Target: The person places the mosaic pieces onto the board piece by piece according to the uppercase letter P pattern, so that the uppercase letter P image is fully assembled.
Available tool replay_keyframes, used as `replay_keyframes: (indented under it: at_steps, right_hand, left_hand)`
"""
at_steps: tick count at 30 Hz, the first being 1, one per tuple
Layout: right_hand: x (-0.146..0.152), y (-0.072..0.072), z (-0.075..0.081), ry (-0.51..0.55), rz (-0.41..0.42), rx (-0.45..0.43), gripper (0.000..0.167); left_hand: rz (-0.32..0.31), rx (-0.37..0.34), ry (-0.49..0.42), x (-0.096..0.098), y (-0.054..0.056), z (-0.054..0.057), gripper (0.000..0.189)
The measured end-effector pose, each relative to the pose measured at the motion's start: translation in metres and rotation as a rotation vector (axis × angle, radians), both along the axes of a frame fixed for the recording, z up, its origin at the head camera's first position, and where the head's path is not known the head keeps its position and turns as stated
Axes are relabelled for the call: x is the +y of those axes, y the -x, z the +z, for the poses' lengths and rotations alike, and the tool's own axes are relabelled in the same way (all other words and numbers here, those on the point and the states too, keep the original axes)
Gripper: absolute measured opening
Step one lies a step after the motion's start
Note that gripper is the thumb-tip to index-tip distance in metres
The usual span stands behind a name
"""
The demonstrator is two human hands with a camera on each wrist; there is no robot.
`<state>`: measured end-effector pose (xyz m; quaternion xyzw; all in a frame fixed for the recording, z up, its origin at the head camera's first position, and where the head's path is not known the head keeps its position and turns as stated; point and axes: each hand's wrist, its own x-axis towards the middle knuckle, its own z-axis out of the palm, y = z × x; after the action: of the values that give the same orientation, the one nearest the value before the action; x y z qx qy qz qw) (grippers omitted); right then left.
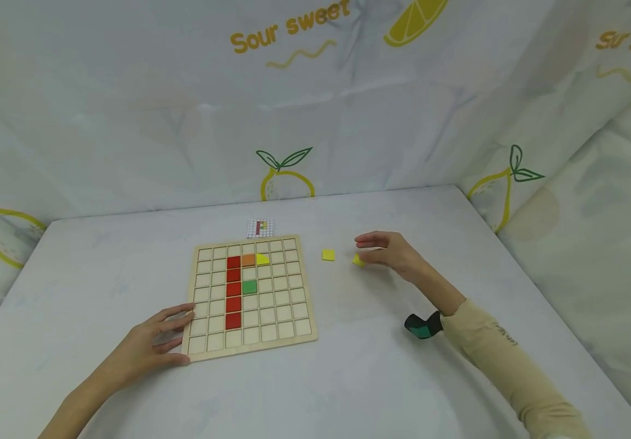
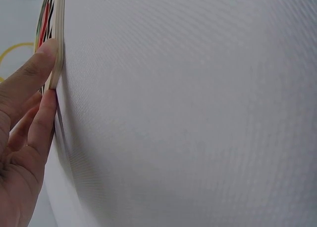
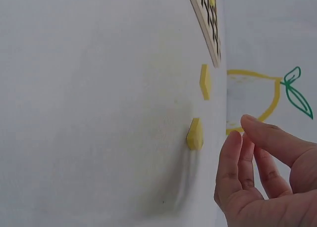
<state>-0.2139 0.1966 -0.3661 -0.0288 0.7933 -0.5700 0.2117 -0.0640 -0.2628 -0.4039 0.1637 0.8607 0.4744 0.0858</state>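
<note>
A wooden grid board (image 1: 282,347) lies on the table. A column of several red square tiles (image 1: 233,289) sits in it, with an orange tile (image 1: 248,260), a green tile (image 1: 249,286) and a yellow rounded tile (image 1: 262,259). My left hand (image 1: 136,353) touches the board's left side with its fingertips and thumb; in the left wrist view they meet the board's edge (image 2: 60,34). Right of the board, a yellow square tile (image 1: 328,255) lies flat. My right hand (image 1: 394,253), holding nothing, hovers by a second yellow tile (image 3: 196,134), which it partly covers in the head view.
Behind the board lies a small printed pattern card (image 1: 261,228). A black and green object (image 1: 424,326) sits by the right sleeve. White cloth with lemon prints (image 1: 288,177) hangs behind the table and along its right side.
</note>
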Motion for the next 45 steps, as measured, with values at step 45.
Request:
replay_keyframes:
  at_steps: [45]
  right_hand:
    - [-0.01, 0.0, -0.014, -0.371, 0.054, 0.184, 0.034]
  left_hand:
    - [0.009, -0.038, 0.007, 0.002, -0.001, 0.002, 0.076]
